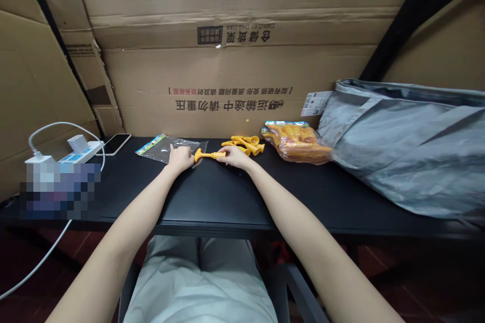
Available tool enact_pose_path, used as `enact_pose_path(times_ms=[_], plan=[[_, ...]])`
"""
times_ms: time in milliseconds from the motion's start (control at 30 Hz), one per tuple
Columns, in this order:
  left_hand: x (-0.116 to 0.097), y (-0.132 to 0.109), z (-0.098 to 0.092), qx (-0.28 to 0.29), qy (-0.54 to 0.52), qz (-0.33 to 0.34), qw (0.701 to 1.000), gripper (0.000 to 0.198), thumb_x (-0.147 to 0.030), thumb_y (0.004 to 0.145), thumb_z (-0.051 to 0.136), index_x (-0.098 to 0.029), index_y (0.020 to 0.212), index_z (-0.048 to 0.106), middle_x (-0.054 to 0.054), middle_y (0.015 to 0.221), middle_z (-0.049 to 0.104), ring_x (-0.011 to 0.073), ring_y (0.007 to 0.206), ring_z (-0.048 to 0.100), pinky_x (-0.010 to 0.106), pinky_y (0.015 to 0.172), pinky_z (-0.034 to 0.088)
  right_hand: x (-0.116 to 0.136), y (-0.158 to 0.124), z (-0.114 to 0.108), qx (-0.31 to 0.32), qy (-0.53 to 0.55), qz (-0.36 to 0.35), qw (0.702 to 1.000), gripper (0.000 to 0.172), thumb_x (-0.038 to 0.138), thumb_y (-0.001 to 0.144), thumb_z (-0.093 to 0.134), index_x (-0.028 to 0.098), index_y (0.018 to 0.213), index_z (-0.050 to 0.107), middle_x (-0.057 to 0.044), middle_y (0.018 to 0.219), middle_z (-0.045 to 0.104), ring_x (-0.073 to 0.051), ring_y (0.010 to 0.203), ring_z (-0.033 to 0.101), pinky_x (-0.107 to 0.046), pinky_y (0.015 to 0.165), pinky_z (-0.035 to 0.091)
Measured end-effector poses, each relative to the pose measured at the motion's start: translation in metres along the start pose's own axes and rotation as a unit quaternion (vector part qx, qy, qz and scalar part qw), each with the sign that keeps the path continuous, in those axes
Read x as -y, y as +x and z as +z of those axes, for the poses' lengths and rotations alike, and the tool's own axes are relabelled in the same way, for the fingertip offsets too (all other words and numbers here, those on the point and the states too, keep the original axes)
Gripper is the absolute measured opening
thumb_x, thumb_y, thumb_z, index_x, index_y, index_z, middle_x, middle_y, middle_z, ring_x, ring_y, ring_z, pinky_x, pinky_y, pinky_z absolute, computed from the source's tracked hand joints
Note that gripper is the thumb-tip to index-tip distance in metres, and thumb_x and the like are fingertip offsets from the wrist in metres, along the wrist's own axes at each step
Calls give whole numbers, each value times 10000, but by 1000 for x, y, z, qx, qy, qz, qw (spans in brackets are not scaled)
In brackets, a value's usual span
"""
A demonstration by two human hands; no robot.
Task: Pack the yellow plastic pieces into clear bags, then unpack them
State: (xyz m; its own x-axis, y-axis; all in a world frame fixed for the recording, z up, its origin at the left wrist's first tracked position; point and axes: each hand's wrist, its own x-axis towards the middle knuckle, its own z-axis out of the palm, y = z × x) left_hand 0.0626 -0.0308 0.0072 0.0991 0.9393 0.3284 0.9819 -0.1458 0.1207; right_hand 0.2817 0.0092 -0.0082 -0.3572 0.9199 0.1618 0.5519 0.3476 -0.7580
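Note:
Both my hands rest on a black table [212,197] and share one yellow plastic stick with a flared end [209,154]. My left hand [180,157] is closed on its flared left end. My right hand [235,156] pinches the right end. Under my left hand lies an empty clear plastic bag with a colourful header strip [166,145]. Just behind my right hand sits a small pile of several more yellow sticks [247,143]. To the right of them is a filled clear bag of the same yellow pieces [297,142].
A large grey bag [409,151] covers the right side of the table. At the left are a phone [113,144], a white power strip with a charger [71,154] and its cable. Cardboard boxes [235,65] wall in the back.

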Motion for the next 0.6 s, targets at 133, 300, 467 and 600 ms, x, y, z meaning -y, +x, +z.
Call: enact_pose_path(times_ms=[133, 300, 467, 600], plan=[[-1, 1, 2, -51, -41, 24, 998, 197, -228, 815, 428, -181, 733, 600, 75, 843, 690, 220, 822, 638, 564, 1067, 246, 15, -4, 4, -40, -6, -52, 998, 260, 242, 678, 675, 132, 913, 666, 10, 660, 604, -105, 569, 523, -228, 565, 410], [-4, 1, 5, -91, -79, 62, 991, 150, -200, 804, 446, -195, 715, 567, 35, 810, 668, 177, 776, 622, 491, 1087, 256, 35, -8, 13, -53, -11, -90, 994, 291, 282, 655, 673, 131, 903, 658, 9, 706, 601, -112, 615, 503, -243, 606, 403], [-11, -2, 5, -120, -114, 103, 981, 132, -181, 800, 453, -203, 715, 552, 31, 840, 667, 174, 818, 624, 473, 1091, 254, 39, -8, 21, -57, -9, -101, 993, 260, 273, 647, 667, 135, 866, 646, 11, 699, 591, -117, 624, 497, -241, 613, 400], [-14, -2, 5, -117, -127, 108, 979, 133, -183, 809, 450, -205, 721, 548, 36, 897, 676, 179, 891, 624, 465, 1099, 247, 41, -7, 23, -83, -12, -100, 991, 223, 250, 646, 662, 147, 841, 630, 6, 707, 597, -124, 640, 513, -242, 629, 406]])
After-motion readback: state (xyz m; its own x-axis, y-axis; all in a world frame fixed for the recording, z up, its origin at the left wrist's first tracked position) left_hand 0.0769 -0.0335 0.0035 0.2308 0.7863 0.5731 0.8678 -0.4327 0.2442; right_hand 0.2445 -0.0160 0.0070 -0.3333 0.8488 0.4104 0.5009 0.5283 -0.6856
